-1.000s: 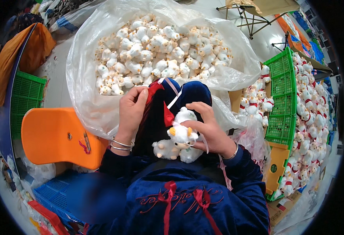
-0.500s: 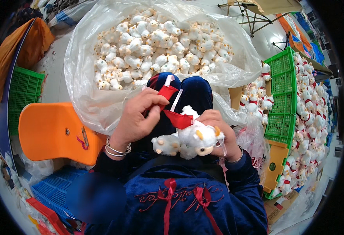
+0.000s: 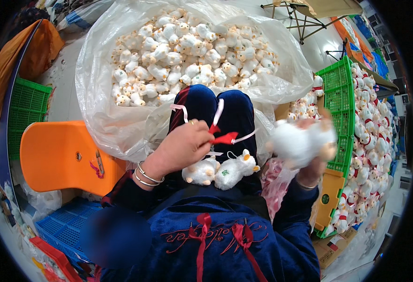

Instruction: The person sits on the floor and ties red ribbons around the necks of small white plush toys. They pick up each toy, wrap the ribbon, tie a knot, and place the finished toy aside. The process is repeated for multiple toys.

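Note:
My left hand [image 3: 187, 143] is closed over my knees, pinching small red cloth pieces [image 3: 225, 138] with pale pink ribbon ends sticking out. Out to the right, my right hand [image 3: 311, 173] grips a white plush toy [image 3: 295, 142], both smeared by motion; no red cloth shows on that toy. Two more white plush toys lie in my lap below the left hand: one [image 3: 202, 170] with its tan feet showing, the other [image 3: 236, 172] on its side with a small green mark and a white loop.
Ahead is a big clear plastic bag [image 3: 98, 89] heaped with white plush toys. A green crate [image 3: 340, 101] stands on the right, with many red-collared toys [image 3: 368, 155] beyond it. On the left are an orange stool [image 3: 56, 157] and a blue basket [image 3: 65, 223].
My right hand has carried a plush toy from my lap toward the green crate. My left hand has moved slightly right and down, keeping the red cloth. Two toys in the lap are now uncovered.

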Motion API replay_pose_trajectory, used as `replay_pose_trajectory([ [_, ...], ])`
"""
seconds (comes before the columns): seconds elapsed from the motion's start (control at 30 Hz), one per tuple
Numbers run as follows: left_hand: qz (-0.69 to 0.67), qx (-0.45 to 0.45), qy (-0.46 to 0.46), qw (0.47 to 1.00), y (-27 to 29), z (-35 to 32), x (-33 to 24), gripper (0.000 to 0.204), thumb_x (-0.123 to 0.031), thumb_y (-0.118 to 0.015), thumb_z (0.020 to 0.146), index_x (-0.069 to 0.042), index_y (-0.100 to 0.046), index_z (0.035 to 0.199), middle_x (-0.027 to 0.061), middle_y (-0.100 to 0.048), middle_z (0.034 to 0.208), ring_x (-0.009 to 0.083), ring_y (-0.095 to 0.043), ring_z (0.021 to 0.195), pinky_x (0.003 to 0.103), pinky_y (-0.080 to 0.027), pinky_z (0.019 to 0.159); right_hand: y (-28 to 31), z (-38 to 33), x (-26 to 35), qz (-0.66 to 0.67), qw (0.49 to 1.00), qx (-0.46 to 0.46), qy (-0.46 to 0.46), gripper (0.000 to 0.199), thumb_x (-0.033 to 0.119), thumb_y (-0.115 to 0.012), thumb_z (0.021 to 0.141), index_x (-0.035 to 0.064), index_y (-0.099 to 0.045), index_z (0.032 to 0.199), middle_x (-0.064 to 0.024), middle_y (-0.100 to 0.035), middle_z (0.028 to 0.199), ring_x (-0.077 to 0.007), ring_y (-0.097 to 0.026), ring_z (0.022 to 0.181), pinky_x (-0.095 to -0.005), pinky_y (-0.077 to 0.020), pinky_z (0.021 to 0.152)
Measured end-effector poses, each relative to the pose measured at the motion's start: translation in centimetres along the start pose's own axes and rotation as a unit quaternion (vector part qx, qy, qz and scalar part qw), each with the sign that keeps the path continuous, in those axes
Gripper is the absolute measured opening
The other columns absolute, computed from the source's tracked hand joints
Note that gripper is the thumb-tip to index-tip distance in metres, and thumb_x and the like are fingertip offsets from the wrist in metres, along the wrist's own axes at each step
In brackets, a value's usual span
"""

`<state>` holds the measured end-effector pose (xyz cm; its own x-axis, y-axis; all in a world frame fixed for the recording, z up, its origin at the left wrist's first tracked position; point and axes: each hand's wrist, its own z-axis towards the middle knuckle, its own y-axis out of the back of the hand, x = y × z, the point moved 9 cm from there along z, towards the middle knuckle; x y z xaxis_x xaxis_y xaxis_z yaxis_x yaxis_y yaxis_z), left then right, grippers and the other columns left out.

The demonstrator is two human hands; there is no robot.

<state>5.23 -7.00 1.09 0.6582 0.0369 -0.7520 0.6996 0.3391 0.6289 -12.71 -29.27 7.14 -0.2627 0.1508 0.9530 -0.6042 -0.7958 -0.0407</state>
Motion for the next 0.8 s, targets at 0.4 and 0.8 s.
replay_pose_trajectory([
  [0.4, -0.009, -0.011, 0.024, 1.0, 7.4, 1.0, -2.8, 0.023, -0.002, -0.066, 0.094, -0.002, -0.068, 0.117, 0.0129, -0.069, 0.099, 0.0277, -0.068, 0.09, 0.034, -0.054, 0.081, -3.0, 1.7, -0.6, 0.028, 0.967, 0.213, -0.137, 0.084, 0.041, -0.086, 0.074, -0.003, -0.053, 0.138, -0.019, -0.054, 0.141, -0.0265, -0.06, 0.121, -0.0423, -0.0483, 0.106],
  [0.8, 0.005, -0.049, 0.007, 0.999, 5.0, 3.2, -3.0, 0.014, -0.006, -0.071, 0.085, -0.005, -0.069, 0.098, 0.0123, -0.068, 0.089, 0.0328, -0.068, 0.084, 0.041, -0.053, 0.072, -16.4, 3.7, -2.0, 0.003, 0.903, 0.425, -0.063, 0.06, 0.018, -0.086, 0.072, 0.0023, -0.068, 0.126, -0.0209, -0.045, 0.156, -0.0313, -0.048, 0.14, -0.0416, -0.0376, 0.115],
])
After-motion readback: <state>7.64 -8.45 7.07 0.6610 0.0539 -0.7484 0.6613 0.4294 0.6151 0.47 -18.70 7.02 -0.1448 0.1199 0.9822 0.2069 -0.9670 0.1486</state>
